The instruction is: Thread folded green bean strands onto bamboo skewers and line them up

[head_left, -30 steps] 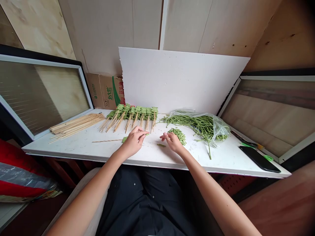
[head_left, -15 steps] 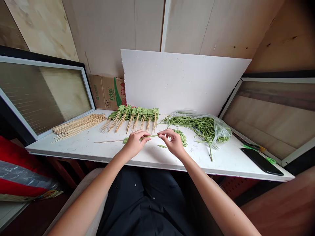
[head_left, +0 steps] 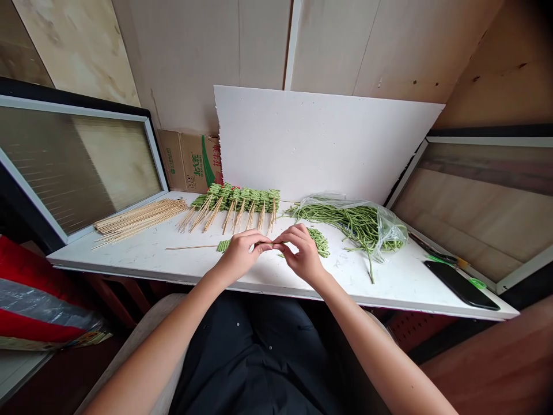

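Over the white table, my left hand (head_left: 244,253) and my right hand (head_left: 299,251) meet fingertip to fingertip. Both pinch a thin green bean, now almost wholly hidden by the fingers. Left of my left hand lies a bamboo skewer (head_left: 191,248) with short bean pieces (head_left: 223,246) threaded on its right end; the rest is covered by the hand. A pile of cut bean pieces (head_left: 318,242) lies just behind my right hand, partly hidden by it.
Behind the hands are stacked bean skewers (head_left: 254,199), with loose bamboo skewers (head_left: 138,219) to their left. A plastic bag of long beans (head_left: 345,216) lies right of centre. Scissors (head_left: 434,249) and a black phone (head_left: 461,285) rest near the right end.
My hands have drawn together until their fingertips meet. The bean stretch that showed between them is now covered by the fingers.
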The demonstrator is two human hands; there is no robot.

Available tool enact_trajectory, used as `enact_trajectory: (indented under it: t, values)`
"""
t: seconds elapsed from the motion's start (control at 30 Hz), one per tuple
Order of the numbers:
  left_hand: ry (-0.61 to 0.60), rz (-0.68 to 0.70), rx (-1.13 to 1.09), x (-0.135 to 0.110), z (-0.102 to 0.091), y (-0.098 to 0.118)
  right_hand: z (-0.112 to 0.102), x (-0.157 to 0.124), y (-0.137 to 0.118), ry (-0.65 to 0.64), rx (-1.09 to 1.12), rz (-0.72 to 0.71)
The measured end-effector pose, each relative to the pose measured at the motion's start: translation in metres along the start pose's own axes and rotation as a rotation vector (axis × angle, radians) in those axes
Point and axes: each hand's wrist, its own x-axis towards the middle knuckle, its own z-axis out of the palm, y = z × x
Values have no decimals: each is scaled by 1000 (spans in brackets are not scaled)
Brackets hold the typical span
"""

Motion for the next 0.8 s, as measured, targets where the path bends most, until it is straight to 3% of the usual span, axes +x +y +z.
enact_trajectory:
  t: [0.17,0.3,0.43,0.57,0.7,0.8]
  values:
    - [55,-27,-47,-1,5,9,12,-8,1,92,169,159]
    - [41,-78,-93,-2,2,1,14,-10,16,162,296,309]
    - [-4,-145,-32,-3,-2,-17,7,-16,49,17,-41,383]
    - [-75,-194,24,-4,1,-29,7,-33,80,-232,-316,560]
    - [-115,-194,64,-6,5,-32,10,-42,91,-405,-383,635]
    - [-133,-179,81,-7,5,-35,7,-39,91,-430,-238,712]
